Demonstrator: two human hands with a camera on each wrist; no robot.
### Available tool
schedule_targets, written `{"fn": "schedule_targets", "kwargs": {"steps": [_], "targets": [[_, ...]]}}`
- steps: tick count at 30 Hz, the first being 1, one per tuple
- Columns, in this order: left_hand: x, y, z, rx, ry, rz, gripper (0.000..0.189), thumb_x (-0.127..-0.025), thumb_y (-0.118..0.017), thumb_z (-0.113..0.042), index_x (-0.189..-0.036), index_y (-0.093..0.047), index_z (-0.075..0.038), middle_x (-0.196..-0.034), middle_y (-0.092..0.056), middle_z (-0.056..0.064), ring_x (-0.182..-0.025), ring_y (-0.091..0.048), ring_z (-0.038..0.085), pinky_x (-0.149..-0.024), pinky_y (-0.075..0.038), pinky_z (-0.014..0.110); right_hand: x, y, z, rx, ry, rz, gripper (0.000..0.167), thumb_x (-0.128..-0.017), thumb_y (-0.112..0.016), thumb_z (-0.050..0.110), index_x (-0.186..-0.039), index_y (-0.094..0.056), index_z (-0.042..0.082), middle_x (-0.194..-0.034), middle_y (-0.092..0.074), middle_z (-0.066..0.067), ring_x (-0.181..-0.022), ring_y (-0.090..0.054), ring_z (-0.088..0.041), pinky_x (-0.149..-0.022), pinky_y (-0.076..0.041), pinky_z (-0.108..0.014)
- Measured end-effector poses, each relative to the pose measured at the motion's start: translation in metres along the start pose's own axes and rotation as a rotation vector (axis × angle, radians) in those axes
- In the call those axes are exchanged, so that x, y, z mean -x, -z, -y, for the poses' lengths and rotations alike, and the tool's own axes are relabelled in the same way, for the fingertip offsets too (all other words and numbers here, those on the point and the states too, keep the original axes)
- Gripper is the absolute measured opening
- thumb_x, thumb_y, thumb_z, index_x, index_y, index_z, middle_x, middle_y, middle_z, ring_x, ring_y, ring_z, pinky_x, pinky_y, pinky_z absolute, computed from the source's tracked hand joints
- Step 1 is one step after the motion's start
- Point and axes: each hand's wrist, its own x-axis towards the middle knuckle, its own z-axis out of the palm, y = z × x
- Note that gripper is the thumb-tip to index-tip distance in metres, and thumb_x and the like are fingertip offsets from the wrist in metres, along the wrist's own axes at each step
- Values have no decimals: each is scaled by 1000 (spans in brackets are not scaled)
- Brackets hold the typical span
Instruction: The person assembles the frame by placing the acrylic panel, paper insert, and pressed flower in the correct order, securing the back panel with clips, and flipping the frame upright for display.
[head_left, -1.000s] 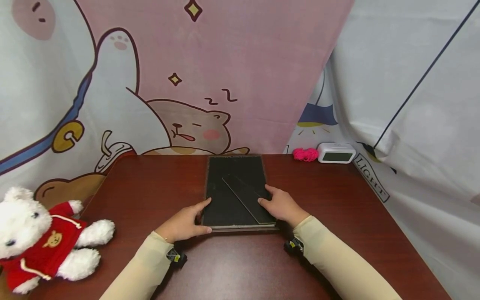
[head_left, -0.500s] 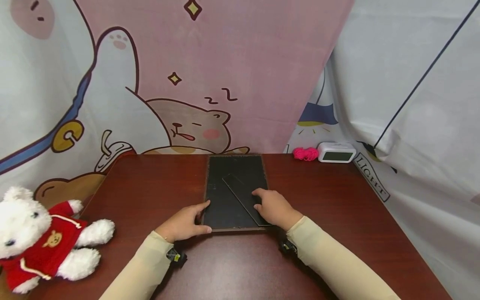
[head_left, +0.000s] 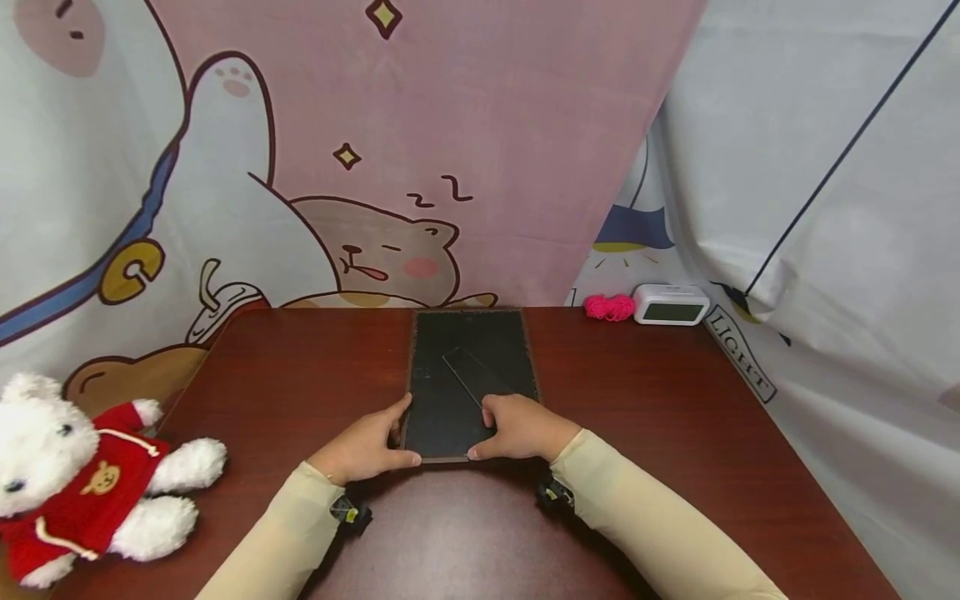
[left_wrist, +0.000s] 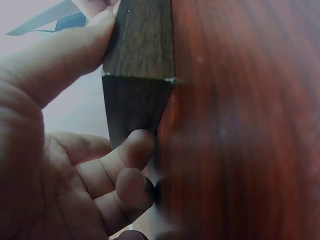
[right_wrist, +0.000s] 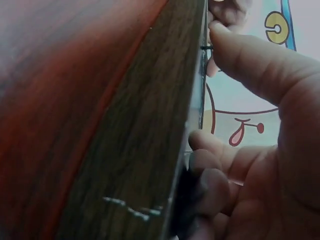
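Note:
A photo frame [head_left: 450, 433] lies on the table with its dark back up, and a slanted stand [head_left: 459, 371] shows on that back. My left hand [head_left: 363, 446] grips the near left corner, thumb at the near edge and other fingers along the left side. In the left wrist view its curled fingers [left_wrist: 135, 150] touch the brown wooden side. My right hand [head_left: 528, 427] lies over the near right part of the back and hides the stand's lower end. Its thumb [right_wrist: 227, 42] presses by the near edge, beside a small black tab [right_wrist: 206, 48], with other fingers curled.
A white plush toy [head_left: 67, 475] in a red hoodie sits at the left edge of the table [head_left: 450, 533]. Pink cord [head_left: 609, 307] and a white digital clock [head_left: 671, 304] stand at the back right. Printed curtains [head_left: 525, 125] hang behind and beside the table.
My right hand has slid left and nearer from the frame's right side onto its near edge. The pale strip of backing at the near edge no longer shows. My left hand stays almost in place.

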Motion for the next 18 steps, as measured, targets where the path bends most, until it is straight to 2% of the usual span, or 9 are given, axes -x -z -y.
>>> {"fn": "schedule_targets", "kwargs": {"steps": [6, 13, 18], "targets": [[0, 1, 3, -15, -23, 14, 107, -85, -89, -33, -165, -28, 1, -96, -63, 3, -83, -56, 16, -75, -49, 37, 0, 4, -1, -37, 10, 45, 40, -83, -89, 37, -92, -59, 13, -73, -50, 3, -68, -49, -14, -63, -42, -32], [-2, -1, 4, -12, -24, 18, 107, -86, -89, -34, -166, -27, 0, -95, -63, 2, -82, -56, 15, -73, -48, 34, -1, 7, 1, -37, -3, 38, 39, -82, -90, 33, -89, -60, 8, -73, -49, 2, -69, -48, -16, -66, -42, -34], [-2, -1, 4, -10, -20, 12, 107, -85, -90, -33, -165, -28, 0, -95, -62, 2, -82, -55, 15, -72, -48, 33, -2, 8, 1, -48, -33, 37, 41, -81, -91, 34, -88, -59, 8, -71, -47, 2, -67, -47, -15, -61, -39, -32]]}}
